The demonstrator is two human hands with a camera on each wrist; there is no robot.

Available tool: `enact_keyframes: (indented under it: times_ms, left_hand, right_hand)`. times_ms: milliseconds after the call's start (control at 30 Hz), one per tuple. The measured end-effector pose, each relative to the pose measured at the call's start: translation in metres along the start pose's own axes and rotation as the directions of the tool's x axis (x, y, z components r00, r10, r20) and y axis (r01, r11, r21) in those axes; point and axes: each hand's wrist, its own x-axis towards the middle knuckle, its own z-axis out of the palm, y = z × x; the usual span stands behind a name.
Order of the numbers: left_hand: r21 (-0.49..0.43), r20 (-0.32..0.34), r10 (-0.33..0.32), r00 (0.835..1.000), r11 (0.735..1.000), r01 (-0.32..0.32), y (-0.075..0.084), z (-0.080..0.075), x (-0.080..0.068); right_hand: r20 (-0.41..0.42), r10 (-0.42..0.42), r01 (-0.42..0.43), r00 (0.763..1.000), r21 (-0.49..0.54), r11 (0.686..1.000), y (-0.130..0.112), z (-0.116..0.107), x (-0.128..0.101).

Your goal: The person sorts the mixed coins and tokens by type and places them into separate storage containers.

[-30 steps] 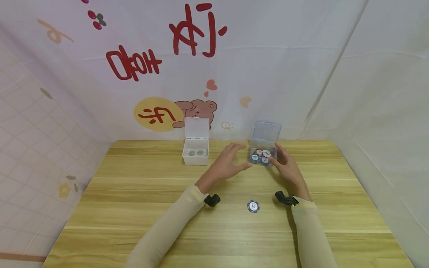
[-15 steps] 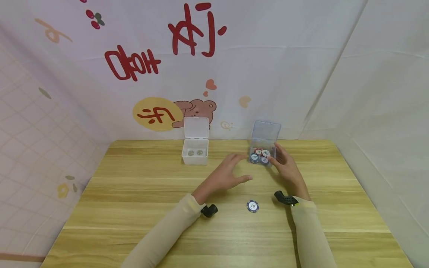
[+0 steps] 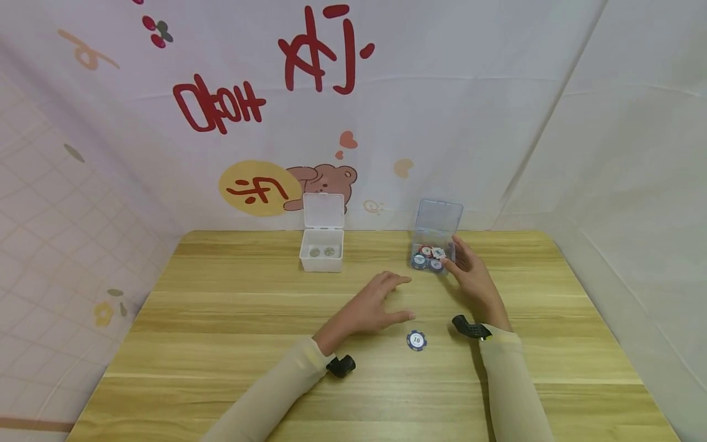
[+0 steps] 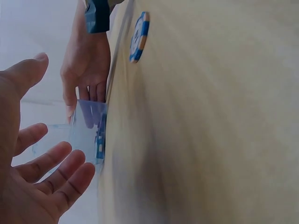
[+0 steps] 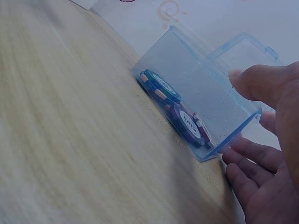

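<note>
A blue-and-white poker chip [image 3: 417,340] marked 10 lies flat on the table. My left hand [image 3: 373,306] hovers just behind and left of it, fingers spread and loosely bent, holding nothing. Farther back stands a clear blue plastic box [image 5: 201,79] with its lid [image 3: 439,216] raised. Several poker chips [image 5: 189,125], in dark blue, red and white, lie inside it. My right hand [image 3: 476,283] holds this box at its right side, thumb over the near rim and fingers along the outer wall. Part of those fingers is hidden behind the box.
To the left at the back, a white plastic box [image 3: 322,265] stands with its lid up and two round pale pieces [image 3: 329,252] inside. A printed cloth wall [image 3: 469,123] rises behind the wooden table [image 3: 232,307], with more cloth at both sides.
My left hand has drawn back from beside the blue box toward the near chip, staying spread and holding nothing. The right hand and both boxes have kept their places.
</note>
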Motion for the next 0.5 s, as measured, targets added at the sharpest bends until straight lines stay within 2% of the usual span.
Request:
enact_keyframes:
  times_ms: [200, 367, 500]
  left_hand:
    - [-0.021, 0.040, 0.004, 0.999, 1.000, -0.003, 0.001, 0.006, -0.008]
    - [0.005, 0.067, 0.028, 0.997, 1.000, -0.028, 0.003, 0.012, -0.012]
    - [0.011, 0.081, 0.046, 0.996, 0.999, -0.047, 0.004, 0.017, -0.014]
  right_hand:
    - [0.012, 0.006, -0.007, 1.000, 0.032, 0.999, -0.002, 0.000, 0.000]
    - [0.014, 0.026, -0.026, 1.000, 0.022, 0.999, -0.004, 0.000, 0.001]
    - [0.023, 0.027, -0.028, 0.999, 0.024, 0.999, -0.016, 0.000, -0.003]
